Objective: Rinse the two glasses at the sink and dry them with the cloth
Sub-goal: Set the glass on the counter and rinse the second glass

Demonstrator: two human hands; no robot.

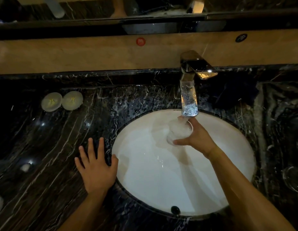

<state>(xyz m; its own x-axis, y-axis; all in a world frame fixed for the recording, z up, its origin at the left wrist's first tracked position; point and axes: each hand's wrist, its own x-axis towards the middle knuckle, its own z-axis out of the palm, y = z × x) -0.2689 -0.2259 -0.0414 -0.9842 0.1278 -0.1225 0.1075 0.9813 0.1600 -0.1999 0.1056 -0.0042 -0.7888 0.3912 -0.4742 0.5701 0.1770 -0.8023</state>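
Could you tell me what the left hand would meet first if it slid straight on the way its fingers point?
Probably only bare countertop: the left hand points up-frame, passing right of the two white discs, toward the back ledge.

- Faucet (189,90) juts out over the sink (228,130) at the back, with the right hand (197,139) and its glass (179,131) filling the gap right under the spout.
- Front and left of the basin lie open.
- Left hand (96,165) lies flat on the desk (44,147) at the sink's left rim.
- Two round white discs (61,101) sit far left.
- Second glass (294,179) stands at the right edge.
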